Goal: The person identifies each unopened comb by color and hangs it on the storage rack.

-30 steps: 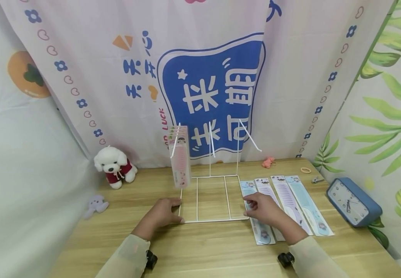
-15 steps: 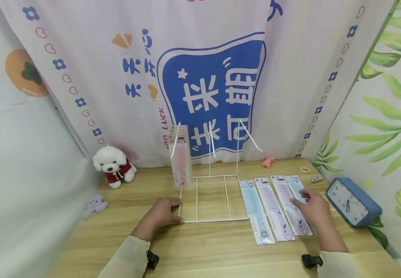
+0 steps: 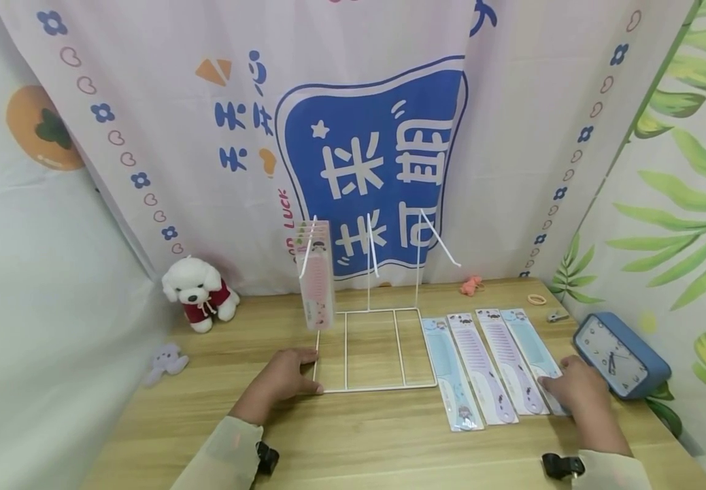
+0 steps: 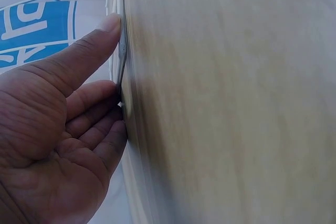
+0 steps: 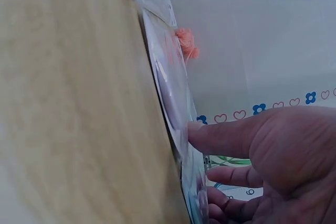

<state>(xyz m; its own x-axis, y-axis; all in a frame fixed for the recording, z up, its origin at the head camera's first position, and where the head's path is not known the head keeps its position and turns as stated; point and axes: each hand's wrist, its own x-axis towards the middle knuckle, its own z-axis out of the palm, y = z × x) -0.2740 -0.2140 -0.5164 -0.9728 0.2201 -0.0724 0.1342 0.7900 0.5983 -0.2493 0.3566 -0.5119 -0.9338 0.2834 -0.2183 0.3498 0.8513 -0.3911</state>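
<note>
My left hand (image 3: pixel 281 382) holds the near left corner of the white wire rack (image 3: pixel 377 389), its thumb at the front bar and its fingers at the left bar. In the left wrist view, the hand (image 4: pixel 63 129) has its fingertips at the wire, close to the tabletop. A stack of pink packaged combs (image 3: pixel 317 286) hangs from the rack's left hook. My right hand (image 3: pixel 579 391) reaches over the lower end of the rightmost light blue packaged comb (image 3: pixel 533 339). The right wrist view shows the thumb (image 5: pixel 210 135) and the fingers spread apart at the packages.
Two purple packaged combs (image 3: pixel 478 361) (image 3: pixel 509 357) and another blue packaged comb (image 3: pixel 451 367) lie right of the rack. A blue clock (image 3: pixel 625 357) stands near my right hand. A plush dog (image 3: pixel 196 289) and a purple toy (image 3: pixel 166 362) sit at left.
My right hand has left the rack's right side, crossed rightward over the packaged combs and come down to the lower end of the rightmost one. The left hand has stayed at the rack.
</note>
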